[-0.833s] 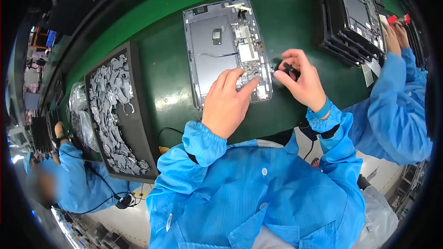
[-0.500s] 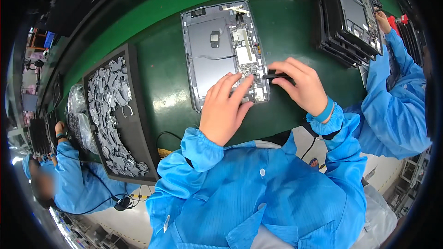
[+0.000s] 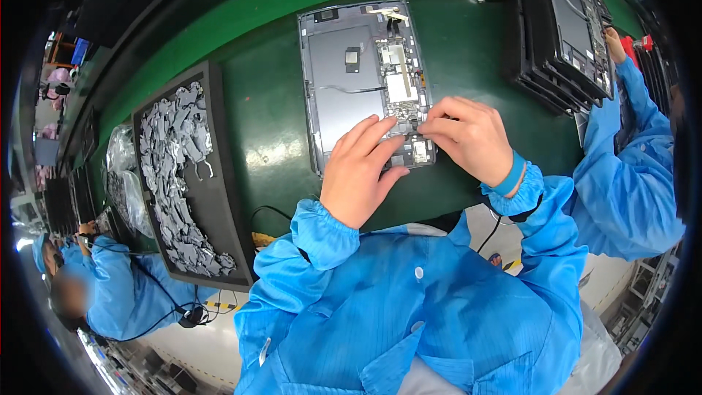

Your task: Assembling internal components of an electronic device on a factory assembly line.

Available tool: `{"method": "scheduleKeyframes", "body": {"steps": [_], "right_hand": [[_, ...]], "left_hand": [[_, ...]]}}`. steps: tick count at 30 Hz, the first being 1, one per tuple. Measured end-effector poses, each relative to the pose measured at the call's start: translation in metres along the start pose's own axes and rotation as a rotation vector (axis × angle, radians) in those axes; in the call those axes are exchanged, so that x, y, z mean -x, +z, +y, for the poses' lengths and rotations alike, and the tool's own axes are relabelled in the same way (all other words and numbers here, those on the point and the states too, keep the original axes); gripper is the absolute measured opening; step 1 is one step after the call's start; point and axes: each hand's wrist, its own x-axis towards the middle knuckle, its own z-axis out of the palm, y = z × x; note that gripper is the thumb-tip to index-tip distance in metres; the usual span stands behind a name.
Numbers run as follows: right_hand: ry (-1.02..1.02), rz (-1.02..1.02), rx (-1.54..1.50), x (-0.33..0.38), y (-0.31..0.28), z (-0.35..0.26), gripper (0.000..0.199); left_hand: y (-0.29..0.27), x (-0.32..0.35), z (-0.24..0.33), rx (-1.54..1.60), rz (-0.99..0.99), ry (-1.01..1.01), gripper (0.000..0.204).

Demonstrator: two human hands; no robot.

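An opened tablet-like device (image 3: 336, 110) lies on the green table with its inside up, showing a grey panel and a circuit board (image 3: 400, 88) along its right side. My left hand (image 3: 358, 168) rests over the lower part of the casing, fingers spread and fingertips near the board. My right hand (image 3: 472, 135) is pinched at the board's lower right edge. What its fingertips grip is hidden. A thin dark cable (image 3: 351, 89) crosses the panel, below a small black part with a pale square (image 3: 352, 58).
At left, a dark foam tray (image 3: 219, 197) holds many crumpled grey pieces (image 3: 172, 168). Clear plastic bags (image 3: 128, 175) sit beyond it. Opened devices stand stacked (image 3: 559, 36) at the far right. One co-worker's blue sleeve (image 3: 629, 153) is at right, another's (image 3: 117, 285) at left.
My right hand has moved left and down onto the board, and the thin black piece seen between its fingers is no longer visible. My left hand stays over the casing, almost unmoved.
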Motion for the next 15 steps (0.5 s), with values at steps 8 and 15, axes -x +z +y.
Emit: {"method": "scheduleKeyframes", "body": {"steps": [8, 15], "right_hand": [[-0.078, -0.151, 0.197, -0.014, -0.002, -0.004, 0.015], [0.549, 0.028, -0.370, -0.004, 0.001, 0.021, 0.031]], "left_hand": [[-0.009, -0.001, 0.000, -0.034, 0.051, 0.050, 0.043], [-0.028, 0.033, -0.048, 0.078, 0.230, -0.461, 0.046]]}}
